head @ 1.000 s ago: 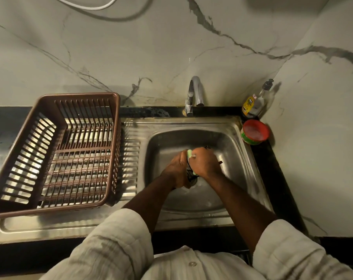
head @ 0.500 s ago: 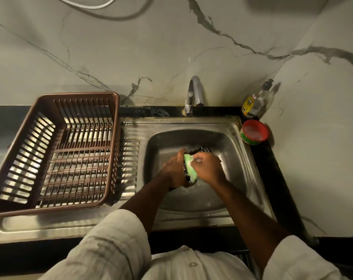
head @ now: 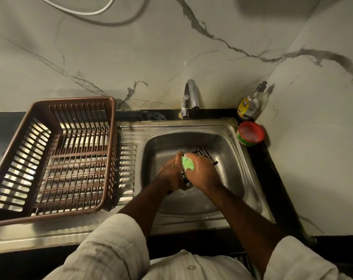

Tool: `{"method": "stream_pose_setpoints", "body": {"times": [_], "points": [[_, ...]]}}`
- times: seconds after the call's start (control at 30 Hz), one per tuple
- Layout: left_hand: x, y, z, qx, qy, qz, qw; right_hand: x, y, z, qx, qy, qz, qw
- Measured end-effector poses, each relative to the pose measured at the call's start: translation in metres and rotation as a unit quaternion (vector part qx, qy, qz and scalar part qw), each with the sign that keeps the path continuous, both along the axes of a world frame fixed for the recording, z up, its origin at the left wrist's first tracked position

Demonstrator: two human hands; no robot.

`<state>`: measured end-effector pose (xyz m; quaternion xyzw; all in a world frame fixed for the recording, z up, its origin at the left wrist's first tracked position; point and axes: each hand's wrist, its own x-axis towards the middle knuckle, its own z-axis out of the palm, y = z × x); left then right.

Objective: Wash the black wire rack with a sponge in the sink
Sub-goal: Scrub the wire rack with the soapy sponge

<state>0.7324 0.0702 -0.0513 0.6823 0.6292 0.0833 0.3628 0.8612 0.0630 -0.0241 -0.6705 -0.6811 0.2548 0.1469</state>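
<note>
Saw pale marble-look wall (head: 171,57) w/ grey veins at back & right, meeting in a corner; dim, warm light. Below it, black counter (head: 272,178) w/ steel sink (head: 191,126) set in, ribbed drainboard on left side. Found brown slatted plastic basket (head: 74,102) on that drainboard. Noted pale sleeves at bottom edge, both forearms reaching into basin. Spotted white cable (head: 86,11) looped across top of wall, curved chrome tap (head: 190,91) at back rim, approx centre. Saw left hand (head: 171,172) curled round near edge of black wire rack (head: 204,153), held tilted inside basin over drain; rack mostly hidden behind hands, only far corner showing. Saw right hand (head: 203,170) clamped on green sponge (head: 187,163), pressed vs rack, touching left hand. Spotted red-topped tub (head: 250,133) w/ green printed side on counter at sink's back right corner, clear bottle (head: 250,104) w/ yellow label just behind it. Couldn't read label or tub print: too small.
</note>
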Motion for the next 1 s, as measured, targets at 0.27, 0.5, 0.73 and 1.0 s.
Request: {"method": "stream_pose_setpoints", "body": {"times": [0.27,0.5,0.73,1.0], "points": [[0.000,0.001,-0.003,0.009,0.013,-0.012,1.000,-0.010,0.004,-0.003,0.028,-0.028,-0.006,0.999],[-0.002,0.006,-0.007,-0.013,0.020,-0.021,0.999,-0.010,-0.002,-0.008,-0.021,-0.057,0.020,0.998],[-0.003,0.006,-0.007,-0.002,0.028,-0.025,0.999,0.021,0.001,-0.006,-0.075,0.105,-0.031,0.991],[0.000,0.003,-0.007,0.018,0.021,-0.043,0.999,0.050,-0.012,-0.027,-0.098,0.312,-0.223,0.918]]}}
